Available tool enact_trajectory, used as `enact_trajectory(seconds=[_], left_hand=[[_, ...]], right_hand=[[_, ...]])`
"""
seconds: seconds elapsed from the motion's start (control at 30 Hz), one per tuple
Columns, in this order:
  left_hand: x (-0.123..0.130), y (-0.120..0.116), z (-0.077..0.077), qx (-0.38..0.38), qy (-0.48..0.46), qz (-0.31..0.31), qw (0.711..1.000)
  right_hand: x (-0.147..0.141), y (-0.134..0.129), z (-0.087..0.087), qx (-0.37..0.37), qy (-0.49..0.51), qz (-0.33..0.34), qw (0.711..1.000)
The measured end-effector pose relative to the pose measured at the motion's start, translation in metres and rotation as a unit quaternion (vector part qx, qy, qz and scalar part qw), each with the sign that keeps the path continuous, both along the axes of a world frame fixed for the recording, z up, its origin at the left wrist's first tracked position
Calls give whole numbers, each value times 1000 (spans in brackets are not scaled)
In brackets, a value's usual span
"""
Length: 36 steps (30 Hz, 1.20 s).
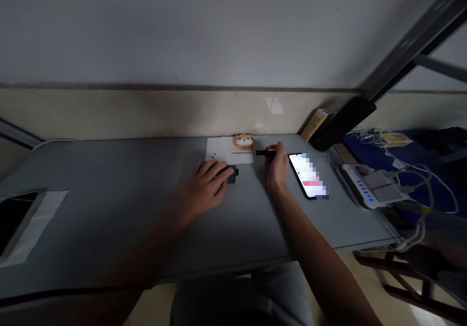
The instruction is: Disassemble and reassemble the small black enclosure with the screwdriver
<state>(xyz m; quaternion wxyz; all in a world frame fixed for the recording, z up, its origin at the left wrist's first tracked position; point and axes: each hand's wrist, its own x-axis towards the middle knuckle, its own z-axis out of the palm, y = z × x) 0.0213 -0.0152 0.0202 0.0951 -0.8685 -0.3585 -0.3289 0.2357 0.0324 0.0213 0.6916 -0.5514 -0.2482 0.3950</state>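
My left hand [211,185] is closed over a small dark grey box [232,174] on the desk, its fingers covering most of it. A short black stub sticks out of the box's right side. My right hand [278,166] grips a screwdriver [265,153] by its black and yellow handle, which points left. In line with the handle, a thin dark rod shows over a white sheet of paper [222,156]. Several tiny dark pieces [213,155] lie on that sheet's left part. At its upper right sits an orange and white animal-faced case [243,141].
Right of my right hand lies a lit phone [308,175]. Beyond it, a white power strip [359,187] carries plugs and cables. A small carton [314,124] and a black long case [343,121] lean at the back right. A dark-screened device [16,219] rests at the far left.
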Motion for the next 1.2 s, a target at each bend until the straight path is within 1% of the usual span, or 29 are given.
enact_trajectory(seconds=[0.07, 0.17, 0.27, 0.4, 0.5, 0.6, 0.73, 0.87, 0.97, 1.07, 1.2], left_hand=[[-2, 1, -1, 0, -6, -10, 1000], [-6, 2, -2, -4, -26, -39, 999], [-11, 4, -1, -36, -42, -55, 997], [-25, 7, 7, -84, -44, -28, 995], [-37, 11, 14, -138, -30, -10, 990], [-43, 14, 17, -165, -28, -16, 986], [-32, 11, 13, -159, -65, -41, 984], [-20, 4, 10, -198, -130, -73, 969], [-20, 4, 7, -229, -168, -85, 955], [-24, 10, 0, -263, -197, -70, 942], [-26, 24, -16, -313, -253, -52, 914]], right_hand=[[-4, -2, -1, 21, -46, 31, 998], [-12, -6, -3, 51, -110, 102, 987], [-17, -10, -3, 80, -161, 149, 972], [-19, -13, -6, 99, -204, 180, 957], [-19, -13, -8, 99, -218, 200, 950], [-20, -12, -10, 92, -219, 205, 949], [-21, -12, -10, 93, -216, 204, 950], [-19, -11, -10, 94, -207, 217, 949], [-17, -10, -10, 83, -194, 233, 949], [-15, -8, -9, 74, -189, 227, 952], [-13, -6, -7, 64, -169, 195, 964]])
